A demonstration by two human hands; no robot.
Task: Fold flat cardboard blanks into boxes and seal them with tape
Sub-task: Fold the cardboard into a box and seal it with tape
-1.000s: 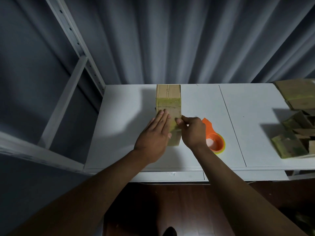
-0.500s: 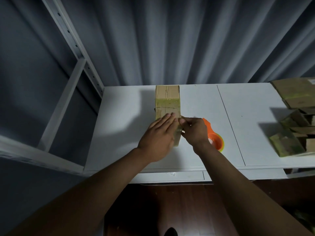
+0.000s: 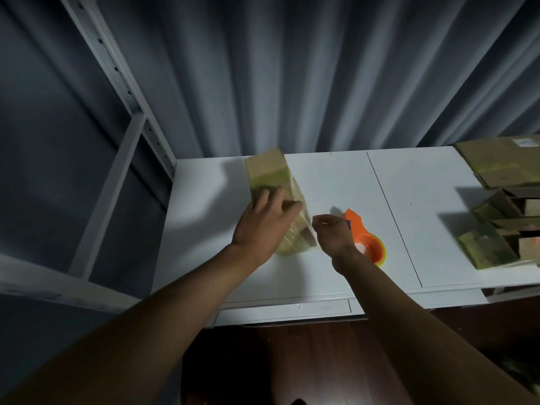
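1. left hand lies with fingers straight on the box, mid-desk toward the back edge; box is folded, yellowish tape across it.
2. right hand, fingers curled, holds nothing visible, just beside the box; sealing looks nearly done.
3. orange tape dispenser behind it.
4. more boxes piled at the right edge.
5. white desk; grey curtain behind.

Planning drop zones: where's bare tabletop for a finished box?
Bare: left of the cardboard box to the table edge; between the tape dispenser and the box pile. Crowded: right edge.
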